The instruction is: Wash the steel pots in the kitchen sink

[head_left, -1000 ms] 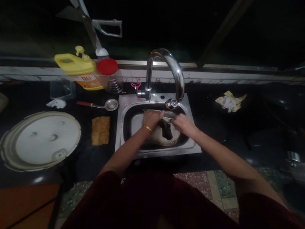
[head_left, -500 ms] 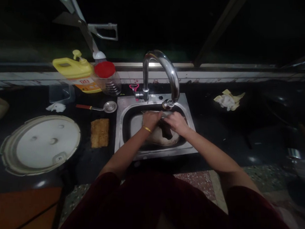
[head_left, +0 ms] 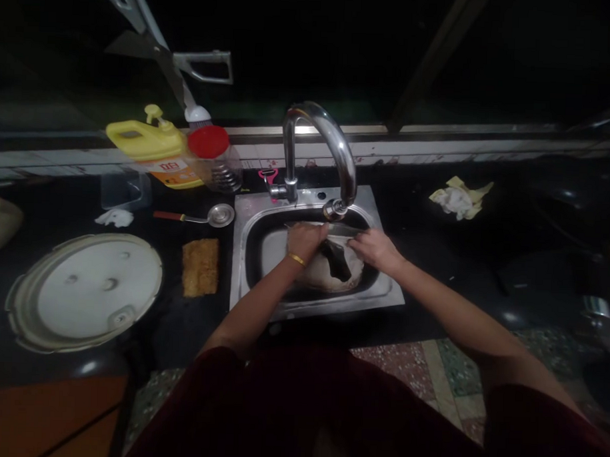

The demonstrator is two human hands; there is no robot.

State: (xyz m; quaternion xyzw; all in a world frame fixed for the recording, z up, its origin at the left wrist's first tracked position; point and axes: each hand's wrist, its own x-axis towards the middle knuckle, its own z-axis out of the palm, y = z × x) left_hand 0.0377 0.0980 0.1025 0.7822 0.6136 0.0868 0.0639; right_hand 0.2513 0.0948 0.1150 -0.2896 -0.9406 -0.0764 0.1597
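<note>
Both of my hands are down in the steel sink (head_left: 244, 253), under the curved tap (head_left: 332, 143). My left hand (head_left: 304, 240), with a gold bangle at the wrist, is closed on the left rim of a round pale vessel (head_left: 328, 277) lying in the basin. My right hand (head_left: 377, 248) is closed on the vessel's right side. A dark patch or object (head_left: 338, 261) shows inside the vessel between the hands; I cannot make out what it is.
On the dark counter left of the sink lie a tan scrub pad (head_left: 200, 266), a ladle with a red handle (head_left: 205, 217), a large round lid (head_left: 85, 291), a yellow jug (head_left: 152, 150) and a red-capped jar (head_left: 214, 160). A crumpled yellow cloth (head_left: 459, 197) lies to the right.
My right hand slid left toward the left hand, then back out to the vessel's right side. The left hand stayed at the left rim. The view shifted slightly.
</note>
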